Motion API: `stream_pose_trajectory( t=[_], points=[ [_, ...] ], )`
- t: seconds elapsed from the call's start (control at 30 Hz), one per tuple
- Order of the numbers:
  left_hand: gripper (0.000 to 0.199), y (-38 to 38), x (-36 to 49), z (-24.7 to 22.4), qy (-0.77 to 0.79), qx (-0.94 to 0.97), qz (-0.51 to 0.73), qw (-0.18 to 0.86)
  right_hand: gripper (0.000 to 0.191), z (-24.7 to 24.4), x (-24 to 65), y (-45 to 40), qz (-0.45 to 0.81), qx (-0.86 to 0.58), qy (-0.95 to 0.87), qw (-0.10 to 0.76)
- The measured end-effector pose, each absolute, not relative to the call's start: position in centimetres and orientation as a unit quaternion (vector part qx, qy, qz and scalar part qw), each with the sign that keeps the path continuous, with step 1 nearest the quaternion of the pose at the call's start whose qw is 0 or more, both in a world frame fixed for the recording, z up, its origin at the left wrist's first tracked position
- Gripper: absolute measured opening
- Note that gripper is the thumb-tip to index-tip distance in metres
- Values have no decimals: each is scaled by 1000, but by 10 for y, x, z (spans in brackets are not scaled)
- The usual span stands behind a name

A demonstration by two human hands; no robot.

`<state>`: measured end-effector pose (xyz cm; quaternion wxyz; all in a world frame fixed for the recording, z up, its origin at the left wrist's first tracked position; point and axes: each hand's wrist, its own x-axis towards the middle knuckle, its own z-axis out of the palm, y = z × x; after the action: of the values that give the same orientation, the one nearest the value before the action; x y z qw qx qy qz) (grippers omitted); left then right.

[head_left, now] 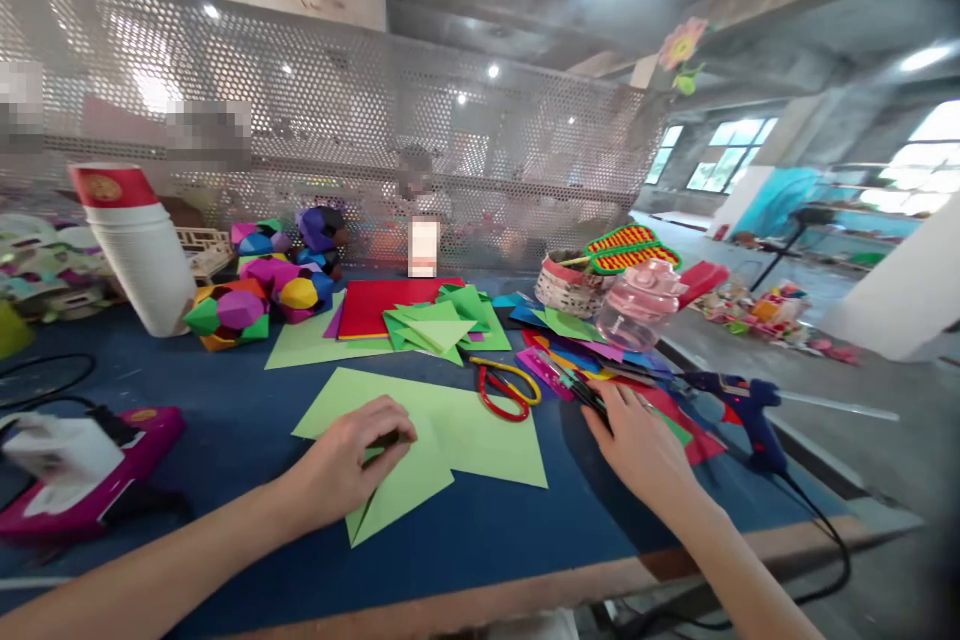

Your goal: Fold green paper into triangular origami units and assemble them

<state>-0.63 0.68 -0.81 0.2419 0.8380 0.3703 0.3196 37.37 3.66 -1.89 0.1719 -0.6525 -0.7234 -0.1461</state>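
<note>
My left hand [356, 460] is closed in a pinch over a folded light green sheet [416, 485], its fingertips near the fold. Beneath and behind that sheet lies another light green sheet [499, 430]. Scissors [510, 388] with red and yellow handles rest on its upper edge, blades partly hidden by paper. To the right, my right hand [637, 430] has its fingers round dark slim tools [581, 390] lying on coloured papers. Cut green pieces [435, 320] are piled beside a red sheet [364, 308] further back.
A glue gun [750, 410] with a cable sits at the right edge, near a pink bottle [641, 305] and a basket [570, 282]. Left are stacked paper cups [142, 260], paper balls [240, 310] and a magenta power strip [150, 435]. A perforated screen [300, 120] stands behind.
</note>
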Motion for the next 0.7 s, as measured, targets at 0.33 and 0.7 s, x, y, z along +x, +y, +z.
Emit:
stream_pose_trajectory(
  t=[0.33,0.7],
  points=[
    [15,10,-11,-6,388,778,347,351,40,0,358,-1,-96,-590,-760,255],
    [11,3,-8,6,318,819,305,367,41,6,311,-79,48,-482,-859,169]
  ],
)
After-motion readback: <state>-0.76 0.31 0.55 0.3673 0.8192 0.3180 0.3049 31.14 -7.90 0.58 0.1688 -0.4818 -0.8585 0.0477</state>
